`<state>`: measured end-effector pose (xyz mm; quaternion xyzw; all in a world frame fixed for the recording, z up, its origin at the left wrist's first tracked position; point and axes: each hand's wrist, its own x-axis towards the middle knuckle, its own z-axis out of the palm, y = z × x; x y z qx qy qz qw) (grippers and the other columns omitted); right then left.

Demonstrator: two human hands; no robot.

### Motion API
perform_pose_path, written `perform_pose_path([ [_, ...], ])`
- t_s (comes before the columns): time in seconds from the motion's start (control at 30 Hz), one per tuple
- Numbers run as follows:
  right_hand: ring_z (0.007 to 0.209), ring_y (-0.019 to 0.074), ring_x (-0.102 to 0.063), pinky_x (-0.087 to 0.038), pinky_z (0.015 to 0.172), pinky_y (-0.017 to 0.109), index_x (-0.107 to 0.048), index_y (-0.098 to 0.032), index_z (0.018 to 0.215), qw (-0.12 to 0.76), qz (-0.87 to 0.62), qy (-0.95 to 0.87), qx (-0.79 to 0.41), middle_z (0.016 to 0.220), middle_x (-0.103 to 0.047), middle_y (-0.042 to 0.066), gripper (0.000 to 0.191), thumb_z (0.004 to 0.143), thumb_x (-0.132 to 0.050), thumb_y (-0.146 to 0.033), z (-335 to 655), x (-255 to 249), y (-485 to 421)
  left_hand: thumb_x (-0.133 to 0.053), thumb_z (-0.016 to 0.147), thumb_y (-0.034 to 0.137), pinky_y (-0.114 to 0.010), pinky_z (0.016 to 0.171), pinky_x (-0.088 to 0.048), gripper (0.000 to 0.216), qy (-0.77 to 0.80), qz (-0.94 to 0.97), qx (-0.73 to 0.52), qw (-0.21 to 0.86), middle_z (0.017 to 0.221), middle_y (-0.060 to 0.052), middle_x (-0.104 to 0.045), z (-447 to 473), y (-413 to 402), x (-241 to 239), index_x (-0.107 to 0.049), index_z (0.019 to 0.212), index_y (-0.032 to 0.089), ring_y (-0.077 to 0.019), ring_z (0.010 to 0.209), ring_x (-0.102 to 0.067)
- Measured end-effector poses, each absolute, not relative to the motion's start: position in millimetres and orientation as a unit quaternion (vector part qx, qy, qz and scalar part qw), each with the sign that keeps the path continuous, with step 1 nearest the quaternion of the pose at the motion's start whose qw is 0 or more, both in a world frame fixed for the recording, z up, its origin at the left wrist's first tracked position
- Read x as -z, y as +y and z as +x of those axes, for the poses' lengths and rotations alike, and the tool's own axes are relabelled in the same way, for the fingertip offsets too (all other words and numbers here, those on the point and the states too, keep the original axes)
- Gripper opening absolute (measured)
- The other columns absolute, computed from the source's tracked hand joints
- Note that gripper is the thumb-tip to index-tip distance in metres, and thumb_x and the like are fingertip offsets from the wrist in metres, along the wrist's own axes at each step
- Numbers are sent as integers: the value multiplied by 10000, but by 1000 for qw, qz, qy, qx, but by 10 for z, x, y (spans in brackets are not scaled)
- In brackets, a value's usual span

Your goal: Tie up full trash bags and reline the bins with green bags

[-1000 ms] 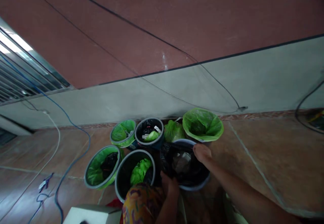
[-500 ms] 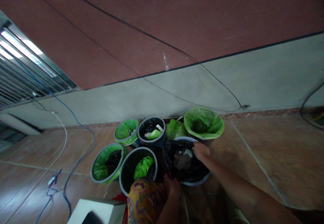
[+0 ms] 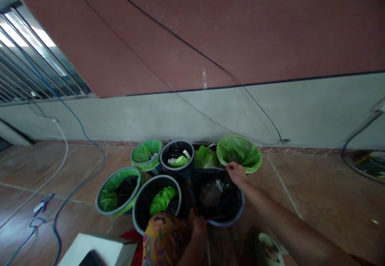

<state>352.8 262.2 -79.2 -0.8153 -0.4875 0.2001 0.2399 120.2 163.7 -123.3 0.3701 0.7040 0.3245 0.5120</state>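
A black garbage bag point(image 3: 197, 182) lines the bin point(image 3: 239, 214) in front of me, with a crumpled greyish clear piece of plastic point(image 3: 210, 193) inside. My right hand point(image 3: 236, 173) pinches the bag's far right edge above the rim. At the near left side, my left hand point(image 3: 197, 222) is closed on the bag's edge; its fingers are partly in shadow. Just behind stands a bin with a green bag point(image 3: 239, 150) folded over its rim. A full-looking green bag point(image 3: 206, 157) sits to the left of that one.
Several other lined bins stand to the left, among them a dark bin point(image 3: 138, 208) by my patterned-cloth knee point(image 3: 165, 238). A white box point(image 3: 99, 252) is at lower left. A blue hose point(image 3: 78, 188) and a white cable point(image 3: 45, 188) cross the tiled floor. The wall point(image 3: 180, 115) runs behind.
The bag's edge has been drawn in from the bin's near right rim, which now shows. My right hand has lifted slightly with the edge. The camera view has tilted and shifted.
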Motion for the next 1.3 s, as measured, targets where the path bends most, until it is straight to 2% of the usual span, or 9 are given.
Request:
perform_pose_path([
  [0.13,897,171,-677,-440,711,232,-737,-196,966,188,-800,-540,-180,987,-753,50,264,852,-501,-170,3579,546,2617,-479,745,4,-213,675,-557,546,699,405,-313,500,1069,-107,-718,1208,1609,929,-553,1265,150,-172,884,-702],
  [0.23,940,174,-681,-453,759,232,-739,-189,1012,165,-781,-574,-180,1028,-752,56,282,845,-514,-149,3612,285,2632,-458,812,42,-217,662,-527,593,686,509,-266,448,1035,-116,-723,1194,1707,603,-443,1399,122,-159,796,-699],
  [0.43,892,158,-689,-478,764,222,-745,-187,966,228,-735,-598,-222,966,-761,51,237,817,-566,-150,3616,-109,2636,-499,864,153,-266,799,-513,413,603,635,-292,384,936,-77,-742,1210,2093,-145,-580,1269,154,-172,840,-697],
  [0.6,856,172,-684,-489,776,256,-738,-175,918,284,-708,-596,-251,919,-758,59,197,800,-579,-175,3587,-160,2541,-537,856,212,-284,812,-519,334,526,664,-336,411,875,-54,-756,1256,2275,-487,-645,1167,162,-175,818,-699],
  [0.8,772,179,-666,-497,746,288,-706,-147,917,416,-626,-554,-358,828,-736,61,225,765,-557,-222,3405,-90,2399,-541,835,181,-271,767,-534,283,477,676,-321,461,855,-48,-761,1421,2530,-430,-677,1081,158,-168,803,-704],
  [1.0,733,157,-614,-475,716,267,-648,-173,1045,426,-516,-586,-458,812,-698,2,367,683,-646,-234,3116,-121,2370,-549,833,170,-259,743,-533,332,441,704,-329,449,864,-36,-755,1676,2796,-520,-652,1149,161,-152,770,-696],
  [1.1,620,127,-547,-423,626,238,-650,-179,799,415,-505,-608,-451,665,-632,-23,115,744,-575,-247,3084,-101,2460,-537,852,188,-259,731,-530,372,414,716,-336,451,861,-30,-752,1751,2878,-461,-615,1215,172,-146,735,-685],
  [1.2,517,107,-475,-358,548,233,-574,-186,595,420,-559,-584,-412,531,-543,-30,267,818,-505,-315,3139,-42,2567,-559,857,217,-270,789,-528,395,444,670,-385,454,908,-48,-748,1731,2945,-210,-573,1247,157,-156,816,-691],
  [1.3,529,105,-493,-366,544,226,-592,-183,596,453,-564,-549,-420,546,-559,-23,317,824,-512,-388,3205,-15,2625,-580,828,192,-295,831,-530,335,505,635,-363,458,924,-63,-741,1672,2953,112,-615,1158,144,-176,867,-692],
])
